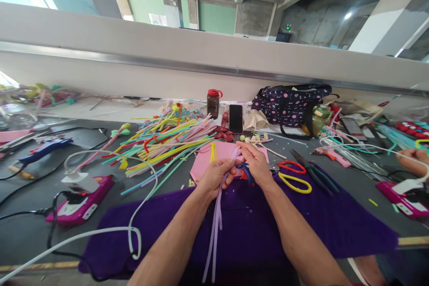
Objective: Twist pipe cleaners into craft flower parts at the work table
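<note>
A small bundle of lavender pipe cleaners (217,219) hangs down from my left hand (217,176), whose fingers are wrapped round it. My right hand (256,163) is closed at the upper ends of the same bundle, thumb and fingers pinching there. Both hands are over a pink sheet (200,163) and the near purple cloth (254,223). On the sheet lies a folded yellow pipe cleaner (213,152). Partly hidden by my right hand is a blue-handled tool (247,173). Right of it lie scissors (296,183) with red and yellow handles, and pliers (320,174) with dark green grips.
A heap of coloured pipe cleaners (170,143) spreads to the left. Magenta power strips (90,203) with cables lie at both sides. Behind stand a red-lidded bottle (213,103), a phone (236,118) and a patterned bag (284,105). Another person's hand (414,161) is at far right.
</note>
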{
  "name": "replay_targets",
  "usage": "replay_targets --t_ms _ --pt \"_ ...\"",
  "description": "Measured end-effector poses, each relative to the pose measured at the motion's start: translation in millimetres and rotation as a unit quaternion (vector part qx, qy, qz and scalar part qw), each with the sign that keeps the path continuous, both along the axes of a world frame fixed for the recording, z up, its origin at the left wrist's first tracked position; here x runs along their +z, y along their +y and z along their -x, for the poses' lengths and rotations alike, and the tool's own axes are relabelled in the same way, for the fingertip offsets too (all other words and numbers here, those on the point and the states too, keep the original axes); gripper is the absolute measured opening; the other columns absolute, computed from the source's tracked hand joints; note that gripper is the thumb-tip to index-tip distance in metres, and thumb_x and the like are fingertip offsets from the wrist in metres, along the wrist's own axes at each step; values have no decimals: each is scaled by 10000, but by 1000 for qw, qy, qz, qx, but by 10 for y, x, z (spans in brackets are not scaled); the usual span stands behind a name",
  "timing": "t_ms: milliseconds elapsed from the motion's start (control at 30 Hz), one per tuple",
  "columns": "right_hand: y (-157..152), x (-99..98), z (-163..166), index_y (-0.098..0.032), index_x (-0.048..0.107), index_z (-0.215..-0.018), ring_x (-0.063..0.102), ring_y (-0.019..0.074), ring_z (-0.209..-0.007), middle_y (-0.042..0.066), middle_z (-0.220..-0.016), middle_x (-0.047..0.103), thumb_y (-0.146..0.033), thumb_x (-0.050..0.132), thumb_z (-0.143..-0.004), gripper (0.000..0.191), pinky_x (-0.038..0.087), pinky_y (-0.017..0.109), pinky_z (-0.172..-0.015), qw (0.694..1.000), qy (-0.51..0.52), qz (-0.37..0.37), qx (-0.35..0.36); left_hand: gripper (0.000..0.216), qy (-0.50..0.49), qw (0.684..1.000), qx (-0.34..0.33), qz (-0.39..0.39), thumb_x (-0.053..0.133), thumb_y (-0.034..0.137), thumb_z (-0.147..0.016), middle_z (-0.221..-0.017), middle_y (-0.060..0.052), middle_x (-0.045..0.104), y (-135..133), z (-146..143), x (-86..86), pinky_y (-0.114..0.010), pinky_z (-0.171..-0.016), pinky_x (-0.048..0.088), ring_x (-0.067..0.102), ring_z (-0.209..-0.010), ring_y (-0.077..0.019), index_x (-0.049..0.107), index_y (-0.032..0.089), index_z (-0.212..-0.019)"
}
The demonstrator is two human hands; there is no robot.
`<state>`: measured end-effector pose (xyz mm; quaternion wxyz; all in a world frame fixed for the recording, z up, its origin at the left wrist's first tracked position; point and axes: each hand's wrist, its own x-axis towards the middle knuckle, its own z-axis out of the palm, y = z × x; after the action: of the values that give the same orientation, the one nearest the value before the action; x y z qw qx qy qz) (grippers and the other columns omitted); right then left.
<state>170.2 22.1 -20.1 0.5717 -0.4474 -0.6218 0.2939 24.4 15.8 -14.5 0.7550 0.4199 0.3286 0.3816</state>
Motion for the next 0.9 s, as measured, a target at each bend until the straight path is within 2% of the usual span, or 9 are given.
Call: replay_targets --t_ms 233,367,467,533,600,767,833,900 --pt "-18 17 14 -213 614 -1056 533 130 -710 43 -916 608 -319 445 -818 311 414 225 -564 999 22 30 -1 314 -1 1000 -12 -11 586 365 -721 -557 51 492 -17 -9 9 -144 -259 150 315 -282 6 605 103 -892" --pt "-13 19 24 -223 578 -1094 541 123 -673 44 -945 606 -346 515 -772 351 394 214 -509 992 109 63 -13 281 17 999 16 -32 568 357 -723 -530 61 469 -16 -10 3 -146 -264 120 268 -268 6 594 107 -850" --pt "-20 26 32 -178 624 -921 481 88 -496 19 -725 603 -408 567 -725 307 303 196 -399 976 175 130 7 288 50 995 48 -67 550 371 -726 -518 59 469 -22 -23 -7 -157 -266 131 280 -263 -5 591 108 -835" --pt "-38 36 46 -148 619 -723 371 60 -392 -25 -517 513 -431 592 -697 286 224 192 -362 968 177 173 39 289 84 990 65 -89 538 388 -728 -511 59 470 -33 -40 -11 -162 -271 137 288 -266 -12 586 115 -809" --pt "-62 49 70 -138 599 -646 299 47 -363 -54 -427 423 -425 612 -678 289 183 194 -358 965 171 190 58 280 124 982 79 -120 521 402 -737 -501 57 474 -50 -59 -10 -165 -284 148 305 -276 -18 571 126 -746" --pt "-97 75 123 -119 645 -734 265 42 -358 -73 -394 361 -393 611 -683 280 157 201 -370 967 168 185 47 352 253 934 96 -234 474 417 -772 -360 64 402 -94 -77 16 -170 -337 231 343 -289 -40 501 146 -548" --pt "-96 77 129 -115 651 -753 261 40 -352 -72 -394 361 -383 604 -691 280 153 202 -370 966 171 188 51 365 275 926 91 -243 465 427 -775 -325 68 380 -103 -72 27 -172 -345 252 344 -281 -47 491 153 -536" --pt "-92 78 125 -111 652 -771 246 33 -346 -69 -409 376 -377 599 -697 281 143 202 -367 962 181 194 65 371 269 936 71 -214 452 453 -775 -316 73 376 -105 -64 33 -174 -326 242 324 -262 -48 488 158 -553"
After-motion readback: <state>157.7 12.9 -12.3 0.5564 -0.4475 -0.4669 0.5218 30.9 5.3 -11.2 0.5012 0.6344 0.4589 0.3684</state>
